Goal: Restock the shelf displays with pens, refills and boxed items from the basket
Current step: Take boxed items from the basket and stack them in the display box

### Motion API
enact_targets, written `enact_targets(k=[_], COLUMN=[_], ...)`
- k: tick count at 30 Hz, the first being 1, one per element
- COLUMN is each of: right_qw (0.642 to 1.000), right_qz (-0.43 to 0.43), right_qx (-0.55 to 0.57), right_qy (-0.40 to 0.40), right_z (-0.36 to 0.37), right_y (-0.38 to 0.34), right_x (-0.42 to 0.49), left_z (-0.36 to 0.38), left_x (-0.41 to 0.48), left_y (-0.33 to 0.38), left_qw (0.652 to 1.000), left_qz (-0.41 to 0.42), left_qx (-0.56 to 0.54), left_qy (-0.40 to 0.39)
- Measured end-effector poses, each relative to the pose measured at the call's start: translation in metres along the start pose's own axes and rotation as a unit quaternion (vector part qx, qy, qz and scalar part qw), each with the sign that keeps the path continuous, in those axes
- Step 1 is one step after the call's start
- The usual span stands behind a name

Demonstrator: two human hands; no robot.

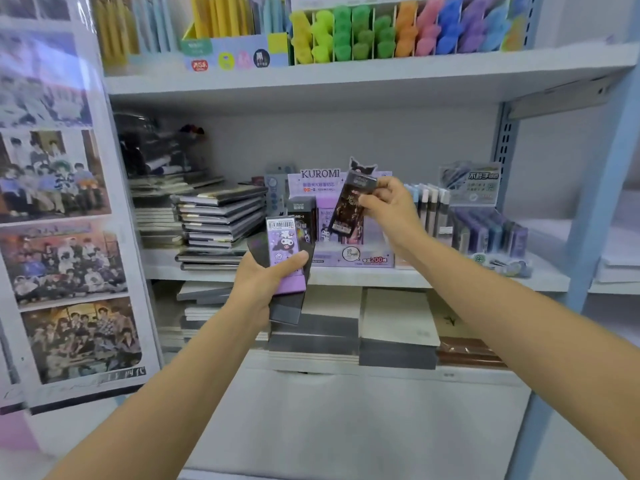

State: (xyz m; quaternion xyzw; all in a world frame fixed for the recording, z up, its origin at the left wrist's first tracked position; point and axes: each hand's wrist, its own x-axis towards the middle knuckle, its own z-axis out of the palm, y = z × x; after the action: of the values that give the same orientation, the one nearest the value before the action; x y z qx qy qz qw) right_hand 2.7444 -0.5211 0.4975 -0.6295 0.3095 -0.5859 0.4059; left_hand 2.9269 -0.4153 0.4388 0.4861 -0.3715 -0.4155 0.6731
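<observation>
I'm restocking the Kuromi display (346, 260): my right hand (391, 206) pinches a dark pack (348, 209) just above it, my left hand (263, 282) curls round spare packs (282, 239) before it; next, I'd slot the dark one in.

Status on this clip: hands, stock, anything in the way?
Left hand grips purple pack atop grey packs. Right hand pinches black pack at Kuromi display. Path looks unobstructed.

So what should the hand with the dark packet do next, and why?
Probably lower the dark packet into the Kuromi display box: the right hand pinches it right by that box, and the left hand holds more packets waiting.
</observation>
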Motion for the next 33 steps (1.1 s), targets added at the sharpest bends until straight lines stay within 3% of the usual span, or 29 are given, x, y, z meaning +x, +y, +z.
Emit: enact_targets(k=[7,14,21,25,30,33], right_qw=[0.982,0.929,0.918,0.912,0.892,0.881], right_qz=[-0.041,-0.078,-0.024,-0.048,-0.026,-0.078], right_qx=[-0.185,-0.360,-0.368,-0.386,-0.423,-0.456], right_qy=[0.012,-0.028,-0.144,-0.126,-0.157,-0.101], right_z=[0.008,0.002,-0.008,-0.006,-0.010,-0.006], right_y=[0.021,0.027,0.005,0.011,0.016,0.024], right_x=[0.037,0.047,0.060,0.058,0.061,0.058], left_z=[-0.013,-0.012,-0.005,-0.001,0.003,0.005], left_x=[0.025,0.037,0.034,0.032,0.031,0.031], left_y=[-0.002,-0.009,-0.009,-0.009,-0.010,-0.009], left_qw=[1.000,1.000,1.000,1.000,1.000,0.999], left_qz=[-0.008,-0.018,-0.016,-0.015,-0.017,-0.015], left_qx=[0.007,0.009,0.002,0.007,0.014,0.012], left_qy=[-0.003,-0.009,-0.021,-0.022,-0.019,-0.025])
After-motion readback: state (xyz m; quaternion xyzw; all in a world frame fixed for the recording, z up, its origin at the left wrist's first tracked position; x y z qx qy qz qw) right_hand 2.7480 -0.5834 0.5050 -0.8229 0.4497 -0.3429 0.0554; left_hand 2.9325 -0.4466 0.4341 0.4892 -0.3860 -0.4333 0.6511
